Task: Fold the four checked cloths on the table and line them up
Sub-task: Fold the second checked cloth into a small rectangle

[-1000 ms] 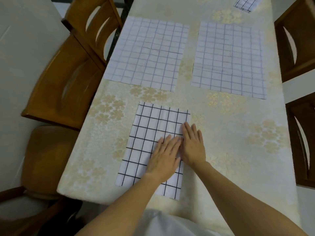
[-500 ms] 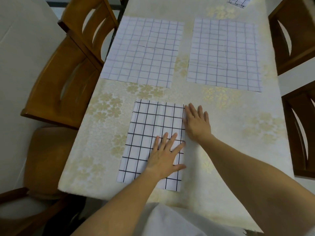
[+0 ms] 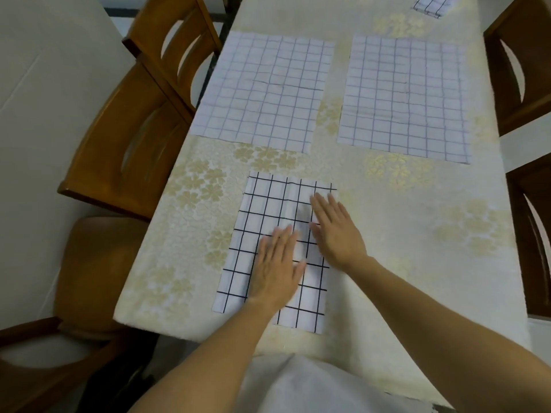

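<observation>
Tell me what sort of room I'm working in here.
Most likely a home dining room: a long, floral-covered table with wooden chairs pushed in along both sides.

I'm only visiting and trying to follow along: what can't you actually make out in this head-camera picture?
- Head view: the far cloth is cut off by the top edge; its fold is unseen.
- Head view: the left hand and right hand cover part of the near cloth; its layers cannot be counted.
- Head view: both hands are blurred, so pressing or hovering is unclear.
</observation>
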A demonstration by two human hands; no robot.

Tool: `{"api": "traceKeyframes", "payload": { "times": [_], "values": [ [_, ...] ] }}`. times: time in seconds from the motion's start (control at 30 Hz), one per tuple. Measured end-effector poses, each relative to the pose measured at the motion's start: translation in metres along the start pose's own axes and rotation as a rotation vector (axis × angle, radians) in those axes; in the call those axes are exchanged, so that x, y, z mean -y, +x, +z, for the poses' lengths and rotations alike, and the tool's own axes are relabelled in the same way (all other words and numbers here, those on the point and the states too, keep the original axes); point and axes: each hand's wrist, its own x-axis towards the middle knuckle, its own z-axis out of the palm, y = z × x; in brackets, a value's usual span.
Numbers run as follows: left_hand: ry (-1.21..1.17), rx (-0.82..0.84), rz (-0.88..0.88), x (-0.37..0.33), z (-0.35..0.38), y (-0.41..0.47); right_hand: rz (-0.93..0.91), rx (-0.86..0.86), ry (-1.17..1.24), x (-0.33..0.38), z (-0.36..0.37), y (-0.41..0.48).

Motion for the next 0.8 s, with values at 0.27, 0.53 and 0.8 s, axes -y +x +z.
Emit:
{"api": "traceKeyframes", "payload": {
  "times": [0.27, 0.53, 0.8],
  "values": [
    [0.088, 0.070, -0.063, 0.070, -0.005, 0.012, -0.047, 0.181, -0.123, -0.005, 0.036, -0.037],
    [0.022, -0.090, -0.086, 0.056, -0.028, 0.061, -0.024, -0.074, 0.047, 0.019, 0.012, 0.013],
    [0.091, 0.074, -0.005, 0.062, -0.028, 0.110, 0.120, 0.234, -0.152, -0.006, 0.009, 0.058]
  ]
}}
